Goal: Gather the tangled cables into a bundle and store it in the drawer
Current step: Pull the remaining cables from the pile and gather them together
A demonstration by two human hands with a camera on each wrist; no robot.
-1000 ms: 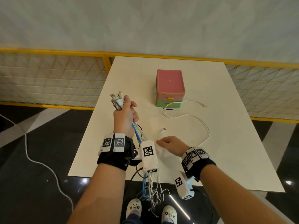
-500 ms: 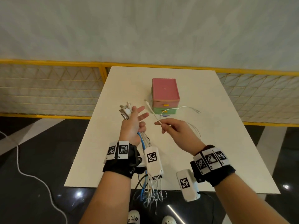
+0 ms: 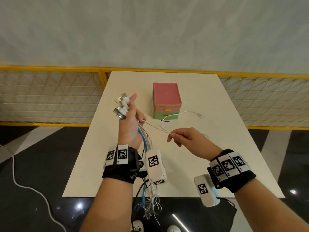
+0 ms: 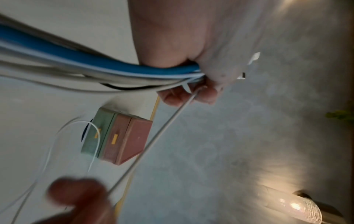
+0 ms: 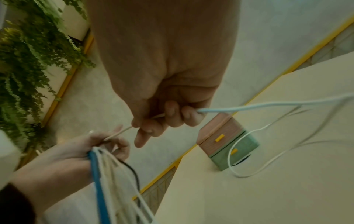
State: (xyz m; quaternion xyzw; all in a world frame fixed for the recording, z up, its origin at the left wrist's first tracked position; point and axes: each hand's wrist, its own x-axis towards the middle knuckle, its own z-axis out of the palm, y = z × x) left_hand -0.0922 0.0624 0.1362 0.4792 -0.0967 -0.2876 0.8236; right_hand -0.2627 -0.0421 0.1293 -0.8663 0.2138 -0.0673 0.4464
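Here a white cable (image 3: pixel 156 127) stretches between both hands.

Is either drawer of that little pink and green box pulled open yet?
No, both drawers of the box sit flush and closed, yellow handles showing.

Both hands raised, left (image 3: pixel 130 126) and right (image 3: pixel 187 138) fingers curled.
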